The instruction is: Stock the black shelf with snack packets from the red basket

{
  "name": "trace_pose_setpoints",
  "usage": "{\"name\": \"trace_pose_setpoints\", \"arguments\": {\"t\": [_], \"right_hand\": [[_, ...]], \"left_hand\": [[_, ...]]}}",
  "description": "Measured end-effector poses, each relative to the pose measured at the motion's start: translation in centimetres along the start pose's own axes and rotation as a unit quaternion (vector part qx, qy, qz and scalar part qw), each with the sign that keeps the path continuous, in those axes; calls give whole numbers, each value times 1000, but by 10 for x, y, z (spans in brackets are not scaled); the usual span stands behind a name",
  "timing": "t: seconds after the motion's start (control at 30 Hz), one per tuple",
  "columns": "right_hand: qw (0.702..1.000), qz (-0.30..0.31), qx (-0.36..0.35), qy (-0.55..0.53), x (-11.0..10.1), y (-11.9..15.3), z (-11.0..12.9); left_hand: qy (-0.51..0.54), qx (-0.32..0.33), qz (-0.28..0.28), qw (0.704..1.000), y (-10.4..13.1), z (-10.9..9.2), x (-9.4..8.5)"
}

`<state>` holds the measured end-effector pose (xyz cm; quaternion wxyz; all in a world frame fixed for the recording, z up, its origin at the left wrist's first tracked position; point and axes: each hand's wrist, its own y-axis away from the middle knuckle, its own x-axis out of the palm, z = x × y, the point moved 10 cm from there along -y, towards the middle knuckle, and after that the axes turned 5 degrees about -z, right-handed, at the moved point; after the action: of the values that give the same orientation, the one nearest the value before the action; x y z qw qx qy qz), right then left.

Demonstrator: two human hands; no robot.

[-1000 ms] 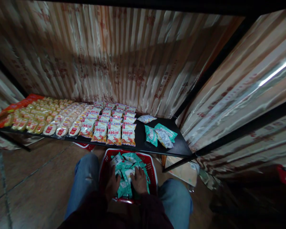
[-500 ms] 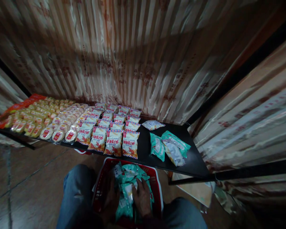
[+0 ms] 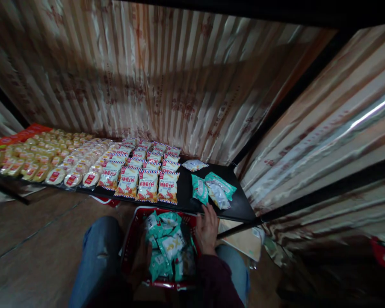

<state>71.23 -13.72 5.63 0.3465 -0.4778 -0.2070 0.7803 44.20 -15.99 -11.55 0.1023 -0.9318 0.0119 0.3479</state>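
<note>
A red basket (image 3: 125,252) between my knees holds several teal snack packets (image 3: 170,244). My right hand (image 3: 207,226) is at the basket's right rim by the shelf's front edge, fingers stretched out, with nothing seen in it. Its fingertips are just below a teal packet (image 3: 199,189) on the black shelf (image 3: 244,205). Beside that packet lie a white-and-teal packet (image 3: 218,194) and another teal packet (image 3: 223,182). My left hand (image 3: 141,252) is deep in shadow along the basket's left inner side, next to the packets; its fingers are hard to make out.
White-and-orange snack bags (image 3: 147,186) stand in rows on the shelf, with round wrapped cakes (image 3: 73,177) and yellow wrapped pieces (image 3: 32,169) to the left. A pale packet (image 3: 194,164) lies near the back. Black metal bars (image 3: 308,205) frame the right side, with striped sheeting behind.
My right hand has left the packets in the basket and moved up and right to the shelf edge, opening out. My left hand stays at the basket's left side. The view has shifted slightly.
</note>
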Motion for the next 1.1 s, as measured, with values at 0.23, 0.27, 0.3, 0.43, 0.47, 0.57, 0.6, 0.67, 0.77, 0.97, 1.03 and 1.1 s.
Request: {"name": "trace_pose_setpoints", "arguments": {"t": [0.23,0.27,0.3,0.43,0.47,0.57,0.6,0.67,0.77,0.97,1.03,1.1], "right_hand": [[995,-6,56,84,-18,-71,-63],[995,-3,61,85,-14,-73,-68],[994,3,66,87,-10,-74,-71],[988,37,89,119,7,-71,-82],[986,42,97,128,9,-70,-84],[984,51,98,142,10,-70,-88],[984,54,93,143,10,-71,-88],[985,55,84,141,10,-73,-89],[986,60,68,139,13,-76,-88],[988,38,40,146,19,-73,-89],[990,21,36,138,21,-72,-89],[990,2,35,134,22,-70,-88]], "left_hand": [[-14,56,-37,998,-17,-55,-22],[-8,100,-15,995,-25,-81,-20],[1,144,0,990,-34,-108,-17],[22,204,-15,979,-89,-194,-15],[22,200,-20,979,-104,-208,-12],[14,187,-19,982,-145,-236,2],[10,190,-9,982,-157,-244,9],[-5,165,3,986,-184,-253,20],[-31,112,12,993,-226,-260,35],[-51,40,40,997,-287,-254,69],[-58,40,46,996,-298,-248,79],[-62,46,52,996,-305,-242,88]]}}
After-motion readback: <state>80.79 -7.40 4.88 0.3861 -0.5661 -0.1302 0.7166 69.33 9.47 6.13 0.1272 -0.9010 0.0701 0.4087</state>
